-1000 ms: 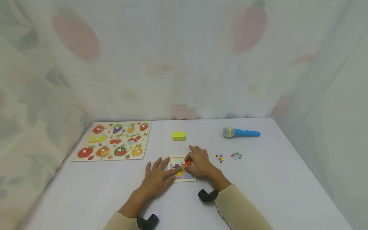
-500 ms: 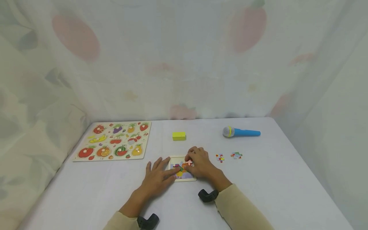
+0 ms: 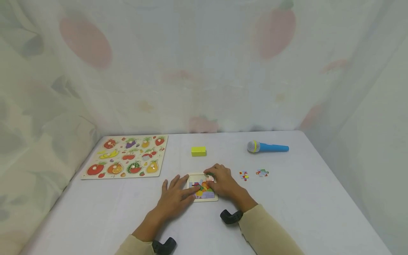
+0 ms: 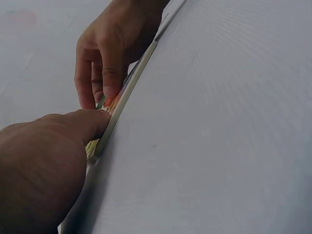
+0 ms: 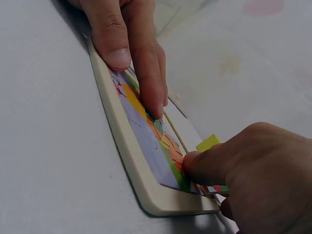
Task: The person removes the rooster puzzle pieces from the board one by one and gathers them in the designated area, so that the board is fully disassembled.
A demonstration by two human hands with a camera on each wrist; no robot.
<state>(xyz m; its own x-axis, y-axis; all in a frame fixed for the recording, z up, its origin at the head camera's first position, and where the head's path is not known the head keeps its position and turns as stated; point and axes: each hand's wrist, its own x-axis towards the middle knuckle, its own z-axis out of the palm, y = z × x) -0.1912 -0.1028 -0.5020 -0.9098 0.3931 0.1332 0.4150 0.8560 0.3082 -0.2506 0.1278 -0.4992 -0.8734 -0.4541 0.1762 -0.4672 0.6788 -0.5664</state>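
A small jigsaw puzzle in a cream frame (image 3: 205, 200) lies on the table between both hands, its colourful picture partly filled in. My left hand (image 3: 172, 200) rests at its left side, fingers spread, the straight index finger pressing on the picture. At the upper right of the frame, my right hand (image 3: 223, 182) pinches a puzzle piece (image 3: 209, 178) between thumb and fingers. In the right wrist view, that piece (image 5: 217, 188) shows its edge near the frame's corner, mostly hidden behind the thumb. Bare tray shows along the top of the puzzle.
Two loose puzzle pieces, one yellow and red (image 3: 244, 175) and one bluish (image 3: 262, 173), lie right of the puzzle. Behind it stands a yellow block (image 3: 198, 151). A blue toy microphone (image 3: 271, 147) lies at back right, a fruit peg board (image 3: 121, 175) at back left.
My right fingers have shifted slightly at the frame's upper right, and the piece there now looks paler and more exposed. The left hand stays in place.
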